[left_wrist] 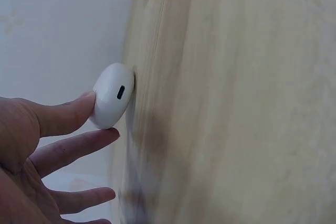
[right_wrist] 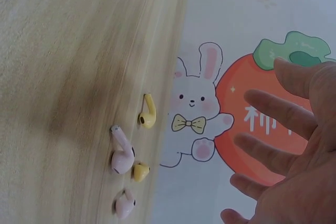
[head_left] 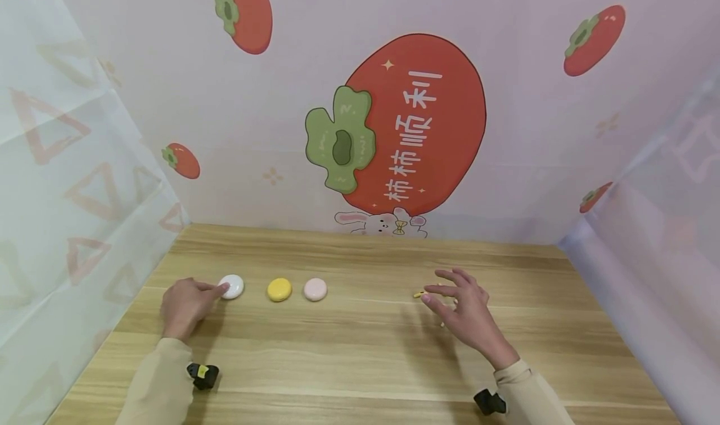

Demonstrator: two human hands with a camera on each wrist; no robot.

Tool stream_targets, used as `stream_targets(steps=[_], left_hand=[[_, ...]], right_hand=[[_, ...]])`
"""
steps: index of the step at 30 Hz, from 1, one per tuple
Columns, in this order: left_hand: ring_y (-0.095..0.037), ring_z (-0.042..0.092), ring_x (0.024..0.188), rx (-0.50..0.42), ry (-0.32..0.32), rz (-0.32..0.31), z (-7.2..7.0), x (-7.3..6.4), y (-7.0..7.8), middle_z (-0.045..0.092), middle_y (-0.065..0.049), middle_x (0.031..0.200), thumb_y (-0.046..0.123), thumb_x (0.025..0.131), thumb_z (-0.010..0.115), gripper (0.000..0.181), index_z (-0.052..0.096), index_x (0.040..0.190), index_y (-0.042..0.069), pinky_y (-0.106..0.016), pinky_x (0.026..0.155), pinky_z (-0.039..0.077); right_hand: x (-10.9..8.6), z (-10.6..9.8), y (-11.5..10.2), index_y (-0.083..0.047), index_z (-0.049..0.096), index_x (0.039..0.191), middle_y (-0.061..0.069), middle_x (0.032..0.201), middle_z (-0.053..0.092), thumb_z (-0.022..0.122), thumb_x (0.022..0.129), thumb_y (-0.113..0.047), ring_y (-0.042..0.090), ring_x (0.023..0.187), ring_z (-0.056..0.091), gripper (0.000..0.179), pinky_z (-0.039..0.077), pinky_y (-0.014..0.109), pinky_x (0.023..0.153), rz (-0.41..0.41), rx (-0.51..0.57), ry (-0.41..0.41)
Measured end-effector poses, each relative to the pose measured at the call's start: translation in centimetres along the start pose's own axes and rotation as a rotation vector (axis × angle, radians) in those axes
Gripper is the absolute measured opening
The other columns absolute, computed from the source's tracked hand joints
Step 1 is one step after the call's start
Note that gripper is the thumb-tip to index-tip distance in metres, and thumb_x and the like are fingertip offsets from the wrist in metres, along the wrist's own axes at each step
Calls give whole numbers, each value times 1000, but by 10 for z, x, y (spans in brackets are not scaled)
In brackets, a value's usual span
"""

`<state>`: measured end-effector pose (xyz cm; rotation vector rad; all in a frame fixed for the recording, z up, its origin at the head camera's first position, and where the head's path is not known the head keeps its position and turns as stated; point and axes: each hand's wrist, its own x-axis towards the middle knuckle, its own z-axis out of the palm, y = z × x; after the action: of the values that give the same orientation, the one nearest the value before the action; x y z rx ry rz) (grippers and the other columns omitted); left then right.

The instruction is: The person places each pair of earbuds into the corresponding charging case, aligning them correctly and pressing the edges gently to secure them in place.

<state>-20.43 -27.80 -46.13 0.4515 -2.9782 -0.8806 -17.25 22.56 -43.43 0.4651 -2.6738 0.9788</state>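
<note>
My left hand (head_left: 188, 303) pinches the left edge of a white earbud case (head_left: 234, 289) between thumb and index finger. In the left wrist view the white case (left_wrist: 109, 93) shows its dark charging port, and the other fingers stay extended. To its right on the table lie a yellow earbud case (head_left: 279, 289) and a pale pink one (head_left: 315, 289). Over loose earbuds hovers my right hand (head_left: 464, 306), fingers spread, holding nothing. The right wrist view shows a yellow earbud (right_wrist: 149, 118), a pink earbud (right_wrist: 123, 160), another yellow (right_wrist: 140, 172) and another pink one (right_wrist: 125, 206).
A wood-grain table (head_left: 349, 356) carries everything. Behind it stands a printed backdrop (head_left: 517, 131) with persimmons and a rabbit, and cloth walls (head_left: 73, 181) close both sides. Small black wrist devices (head_left: 205, 376) sit beside the beige sleeves (head_left: 154, 384).
</note>
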Motion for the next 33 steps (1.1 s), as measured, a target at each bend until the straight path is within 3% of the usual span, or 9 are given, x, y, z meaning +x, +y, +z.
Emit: stream_targets(steps=[3,10,20,33], left_hand=[[-57,50,117,-11,7,-9,0,0,-1,55,-37,132,44,94,67,46,79,104,1,-58,86,46],[-60,42,120,-13,9,-21,2,-2,-1,52,-37,135,44,94,67,46,78,106,0,-67,94,38],[-60,40,121,-45,15,-44,3,-3,1,57,-35,131,41,94,68,45,77,106,-1,-68,96,33],[-57,43,118,-41,30,-40,3,-2,3,61,-33,126,44,94,68,47,77,106,-1,-66,93,36]], right_hand=[[0,0,0,-2,78,110,24,137,59,76,93,-22,49,140,32,27,12,75,101,-3,-3,1],[0,0,-1,-3,78,111,23,137,59,76,93,-24,49,140,32,27,12,75,100,-7,-10,-2],[1,-1,-2,-6,79,110,23,137,59,76,93,-25,48,140,32,26,13,75,100,1,-9,-14],[0,0,1,-4,78,110,24,137,59,76,93,-24,51,139,32,27,13,75,99,1,0,-16]])
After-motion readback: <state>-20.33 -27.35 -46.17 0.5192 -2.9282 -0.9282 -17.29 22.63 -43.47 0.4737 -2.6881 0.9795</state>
